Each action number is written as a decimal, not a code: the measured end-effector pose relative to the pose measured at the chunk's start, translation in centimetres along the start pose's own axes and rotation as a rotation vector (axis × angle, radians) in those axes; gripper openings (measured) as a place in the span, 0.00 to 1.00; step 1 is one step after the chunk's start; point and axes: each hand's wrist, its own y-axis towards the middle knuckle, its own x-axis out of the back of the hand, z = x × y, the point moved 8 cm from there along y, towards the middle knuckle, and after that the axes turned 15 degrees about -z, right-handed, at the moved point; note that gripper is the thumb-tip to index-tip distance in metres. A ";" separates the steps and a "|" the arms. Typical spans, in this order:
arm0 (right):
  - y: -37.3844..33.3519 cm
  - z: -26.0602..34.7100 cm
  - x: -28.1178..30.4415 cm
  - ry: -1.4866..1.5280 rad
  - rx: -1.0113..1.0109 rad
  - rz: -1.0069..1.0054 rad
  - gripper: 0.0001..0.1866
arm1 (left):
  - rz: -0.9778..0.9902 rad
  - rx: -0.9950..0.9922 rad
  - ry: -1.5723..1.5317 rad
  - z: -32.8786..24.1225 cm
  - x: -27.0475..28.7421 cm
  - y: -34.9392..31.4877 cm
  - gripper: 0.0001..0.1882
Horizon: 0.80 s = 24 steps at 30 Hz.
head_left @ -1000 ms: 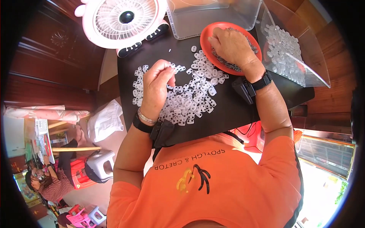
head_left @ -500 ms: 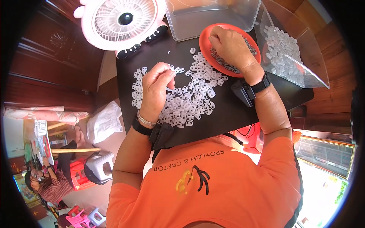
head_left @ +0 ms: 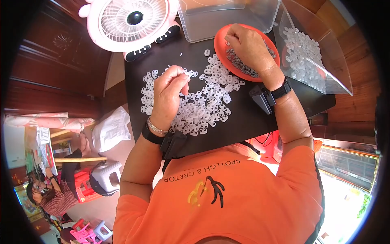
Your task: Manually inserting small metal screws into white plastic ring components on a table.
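My left hand (head_left: 167, 89) is closed above the black table, thumb and fingertips pinched on a small white plastic piece. Beneath and around it lies a loose pile of white two-holed plastic pieces (head_left: 199, 112). Over at the far right, my right hand (head_left: 248, 48) hangs above an orange-red plate (head_left: 221, 38), its fingers bent together in a pinch. Whatever the right fingertips hold is too small or hidden to make out. Small grey metal-looking parts (head_left: 241, 65) cover the plate's middle, partly hidden by that hand.
A pink-and-white fan (head_left: 134, 18) stands at the far left of the table. Behind the plate is a clear plastic bin (head_left: 195, 24); to its right, a clear tray holds translucent white pieces (head_left: 302, 53). Another person (head_left: 57, 195) sits at the left among stools (head_left: 107, 177).
My right hand stays over the plate with only a slight shift of the fingers. The left hand holds its pinch, barely moved. The whole view has drifted slightly.
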 end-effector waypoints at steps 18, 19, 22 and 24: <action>-0.5 -0.3 0.2 -0.243 0.118 0.025 0.09 | 0.009 0.002 -0.022 -0.1 -0.2 -0.2 0.09; -0.7 0.1 -0.2 -0.259 0.169 0.086 0.08 | 0.011 0.001 -0.023 -0.1 -0.2 -0.2 0.09; -1.6 0.1 -1.6 -0.281 0.277 0.194 0.07 | 0.008 -0.006 -0.007 0.0 -0.1 -0.1 0.09; -2.0 0.1 -2.1 -0.288 0.331 0.242 0.07 | 0.011 -0.001 -0.007 -0.1 -0.2 -0.1 0.09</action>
